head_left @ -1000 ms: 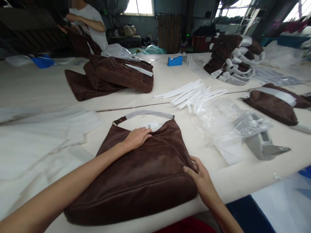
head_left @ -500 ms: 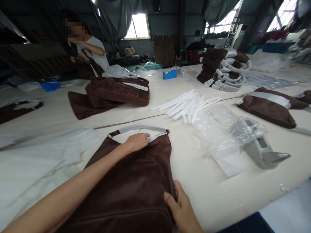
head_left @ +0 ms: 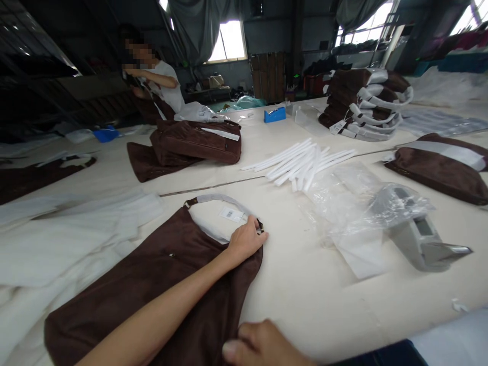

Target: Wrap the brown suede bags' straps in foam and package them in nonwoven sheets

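A dark brown handbag (head_left: 152,274) lies in front of me at a slant, its handle (head_left: 217,197) wrapped in pale material and pointing away. My left hand (head_left: 247,240) reaches across the bag, its fingers closed on the bag's upper right corner near the handle's metal fitting. Inside the handle's loop lies a white tag (head_left: 232,214) with a barcode. At the bag's right side, low in the view, my right hand (head_left: 267,345) is closed on the edge, thumb on top; its fingertips are partly hidden.
White strips (head_left: 301,160) lie beyond the bag. Clear plastic film partly covers a grey tape dispenser (head_left: 423,239) on the right. Further off are a blue tape dispenser (head_left: 274,115), stacked brown bags (head_left: 351,96) and more bags (head_left: 198,140). White sheets (head_left: 68,239) lie left; a person (head_left: 163,86) stands behind the table.
The bag has turned, its lower end swinging left. My left hand has moved right to the handle's right end, my right hand has moved down and left, and the tag has come into view.
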`<state>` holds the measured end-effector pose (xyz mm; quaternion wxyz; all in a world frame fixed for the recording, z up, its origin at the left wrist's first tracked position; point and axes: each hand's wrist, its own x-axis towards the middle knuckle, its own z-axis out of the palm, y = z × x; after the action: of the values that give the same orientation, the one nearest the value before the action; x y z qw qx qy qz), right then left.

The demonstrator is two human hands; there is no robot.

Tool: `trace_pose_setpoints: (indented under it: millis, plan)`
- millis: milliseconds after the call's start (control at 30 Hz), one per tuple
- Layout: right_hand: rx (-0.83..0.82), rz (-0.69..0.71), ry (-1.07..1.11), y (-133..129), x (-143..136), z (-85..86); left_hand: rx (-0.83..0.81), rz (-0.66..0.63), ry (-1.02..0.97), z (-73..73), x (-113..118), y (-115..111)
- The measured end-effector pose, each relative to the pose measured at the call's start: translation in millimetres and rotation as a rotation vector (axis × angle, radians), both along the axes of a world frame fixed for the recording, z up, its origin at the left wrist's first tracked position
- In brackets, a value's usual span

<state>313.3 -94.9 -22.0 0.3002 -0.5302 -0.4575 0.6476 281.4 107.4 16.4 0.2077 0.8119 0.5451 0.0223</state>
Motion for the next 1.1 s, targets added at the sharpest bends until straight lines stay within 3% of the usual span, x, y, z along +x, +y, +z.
trace_pose_setpoints:
  millis: [33, 133, 200, 367, 500, 633, 767, 867, 933, 1000, 1100]
  plan:
    - [0.022, -0.059, 0.034, 12.4, 17.4, 6.5, -0.004, 0.026, -0.029, -0.8, -3.9, -4.2]
    - [0.198, -0.45, -0.001, 63.2, 66.8, 23.1, -0.018, 0.083, -0.131, -2.9, -12.4, -14.7]
    - [0.218, -0.555, -0.027, 101.6, 89.3, 29.4, -0.028, 0.1, -0.203, -4.2, -15.1, -20.5]
    - [0.14, -0.527, -0.009, 178.6, 100.0, 29.2, -0.047, 0.046, -0.377, -9.0, -19.2, -31.5]
    - [0.02, -0.445, 0.101, 207.7, 92.9, 25.5, -0.039, -0.013, -0.464, -13.7, -23.8, -35.9]
    - [-0.057, -0.409, 0.33, 212.3, 95.5, 22.6, 0.008, -0.053, -0.481, -14.6, -26.7, -38.8]
    - [-0.019, -0.489, 0.557, 200.3, 103.6, 24.5, 0.088, -0.134, -0.485, -10.9, -26.1, -43.1]
    - [0.055, -0.591, 0.669, 182.8, 108.2, 36.1, 0.123, -0.221, -0.527, -5.2, -21.7, -46.6]
    - [0.134, -0.696, 0.713, 170.3, 110.5, 45.7, 0.041, -0.254, -0.562, -1.2, -15.9, -48.0]
    - [0.22, -0.814, 0.724, 159.4, 112.6, 51.4, -0.147, -0.259, -0.607, 0.8, -8.2, -48.8]
    - [0.298, -0.96, 0.672, 145.0, 115.0, 46.5, -0.43, -0.213, -0.709, -3.8, 3.7, -51.3]
